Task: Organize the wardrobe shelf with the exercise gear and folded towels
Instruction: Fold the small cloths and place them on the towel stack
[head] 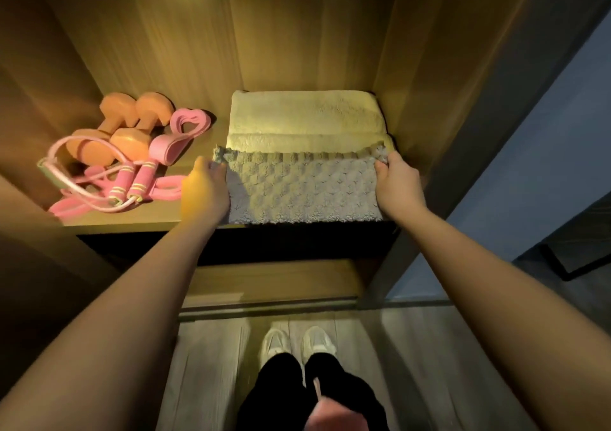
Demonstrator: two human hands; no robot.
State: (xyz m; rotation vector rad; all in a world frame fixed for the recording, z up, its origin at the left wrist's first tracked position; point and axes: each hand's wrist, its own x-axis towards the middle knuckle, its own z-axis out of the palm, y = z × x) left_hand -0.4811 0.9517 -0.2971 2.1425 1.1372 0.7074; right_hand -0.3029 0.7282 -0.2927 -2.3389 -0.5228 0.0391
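A folded grey textured towel (302, 192) lies at the front right of the wooden shelf (132, 220). My left hand (206, 189) holds its left edge, and my right hand (398, 184) grips its right edge with the thumb on top. Behind it, against the back wall, sits a folded cream towel (307, 118); the grey one overlaps its front edge. On the shelf's left side lie two orange dumbbells (127, 126), a pink skipping rope (129, 187) with striped handles, and pink resistance bands (183, 133).
The wardrobe's side walls close in the shelf at left (39, 76) and right (439, 76). A lower shelf (271, 281) shows beneath. My legs and white shoes (297, 343) stand on the grey floor in front.
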